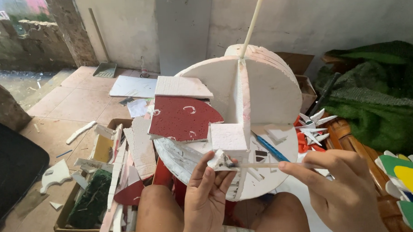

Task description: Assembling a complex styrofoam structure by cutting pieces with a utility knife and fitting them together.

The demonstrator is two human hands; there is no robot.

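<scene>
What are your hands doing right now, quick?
Left hand: closed on a small white foam piece.
Right hand: closed, pinching a thin wooden stick whose tip touches the foam piece.

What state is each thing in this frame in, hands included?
Left hand: pinching a small white foam piece.
Right hand: holding a thin wooden stick, its tip touching the foam piece.
Foam model: upright on a round base, a dowel sticking up from it.
Red foam panel: broken-edged, leaning against the model.
Cardboard box: open, filled with foam scraps.
Blue pen: lying on the base.
</scene>
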